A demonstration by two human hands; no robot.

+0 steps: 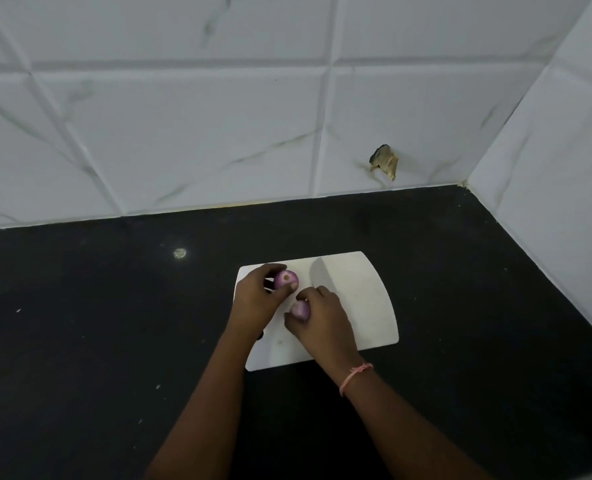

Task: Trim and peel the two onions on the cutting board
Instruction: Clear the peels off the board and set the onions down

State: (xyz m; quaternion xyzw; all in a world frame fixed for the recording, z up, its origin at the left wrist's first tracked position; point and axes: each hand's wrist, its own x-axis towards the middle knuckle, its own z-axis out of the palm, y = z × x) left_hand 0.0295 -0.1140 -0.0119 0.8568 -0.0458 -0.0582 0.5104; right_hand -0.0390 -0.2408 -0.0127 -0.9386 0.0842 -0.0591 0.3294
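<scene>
A white cutting board lies on the black counter. My left hand grips a purple onion at the board's far left, its cut end facing up. My right hand rests just right of it, thumb and fingers closed around a second purple onion near the board's middle. A knife blade lies flat on the board and runs away from under my right hand's fingers. Its handle is hidden beneath that hand.
The black counter stretches wide to the left and ends at white tiled walls behind and to the right. A broken hole in the tile shows on the back wall. A pink thread band circles my right wrist.
</scene>
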